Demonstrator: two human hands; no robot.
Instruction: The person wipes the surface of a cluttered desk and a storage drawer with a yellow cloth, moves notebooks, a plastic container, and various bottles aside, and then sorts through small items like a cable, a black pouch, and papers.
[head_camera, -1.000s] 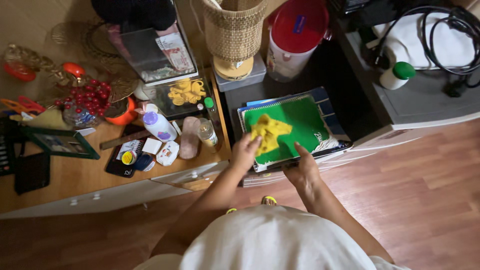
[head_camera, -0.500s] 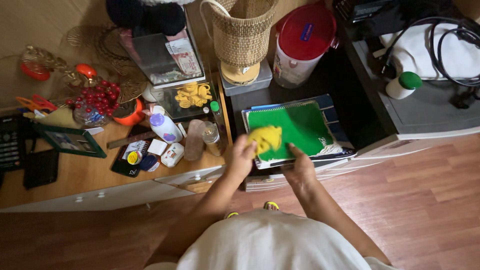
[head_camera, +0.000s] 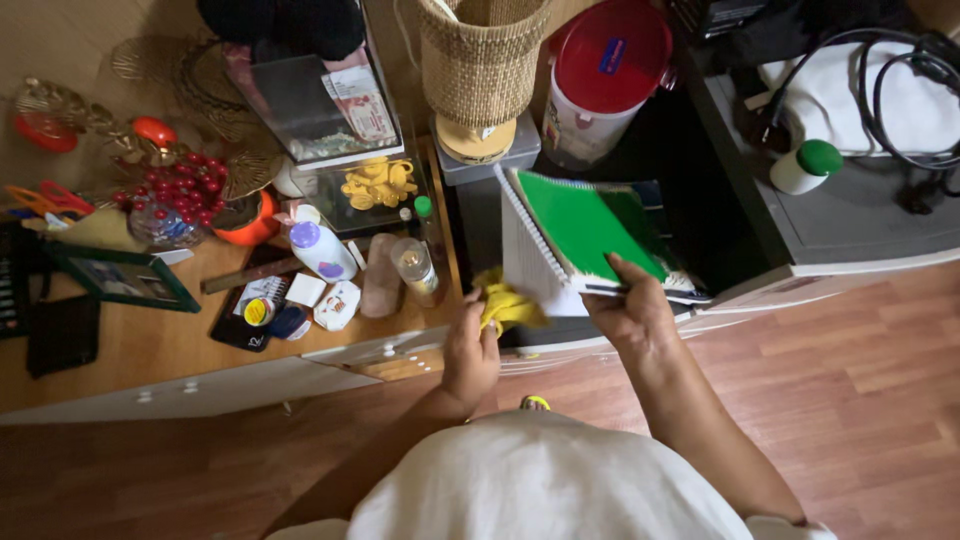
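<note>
Above dark cabinet top (head_camera: 690, 180), green spiral notebook (head_camera: 585, 225) tilted up by right hand (head_camera: 630, 310), fingers pinched on lower edge. Yellow cloth (head_camera: 508, 305) bunched in closed left hand (head_camera: 470, 350), just beside notebook. Notebook judged light, floppy; best gripped by cover edge near spine.

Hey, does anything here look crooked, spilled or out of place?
Only the green notebook: the right hand holds it tipped up on edge off the stack, while the left hand grips a yellow cloth beside it. Nothing looks spilled or broken.
</note>
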